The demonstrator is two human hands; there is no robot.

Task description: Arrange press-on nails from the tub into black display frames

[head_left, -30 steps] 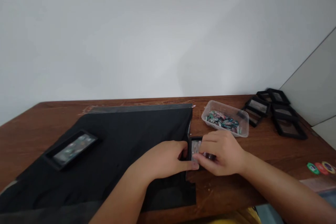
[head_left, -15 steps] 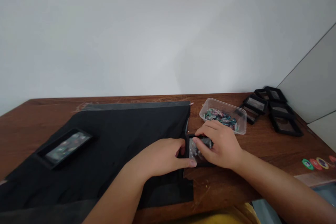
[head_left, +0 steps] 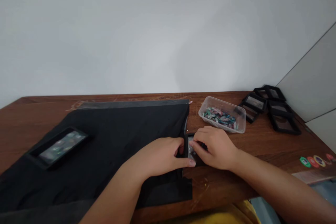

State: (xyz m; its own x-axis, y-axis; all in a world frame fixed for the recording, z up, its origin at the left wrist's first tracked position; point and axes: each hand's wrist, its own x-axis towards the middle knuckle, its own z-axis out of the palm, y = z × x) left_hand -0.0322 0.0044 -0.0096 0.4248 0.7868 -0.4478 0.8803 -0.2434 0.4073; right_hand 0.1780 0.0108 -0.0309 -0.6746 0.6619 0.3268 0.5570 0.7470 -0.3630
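Observation:
A small black frame with a shiny clear film or window lies at the right edge of the black sheet, largely covered by my hands. My left hand holds it from the left, thumb on its near corner and fingers curled at its side. Over its middle is my right hand, fingers bent and thumb and fingertips pinched together; what they hold, if anything, is hidden. Just behind it stands a clear plastic tub with many small shiny green, pink and teal pieces.
On the black sheet at left lies another black frame with glossy pieces showing in it. Several black frames are piled at the back right. Colourful round stickers mark the wooden table's right edge, and a wall rises behind.
My right fingertips have drawn together and shifted slightly left and down over the frame. My left hand keeps its hold. The whole view has shifted a little.

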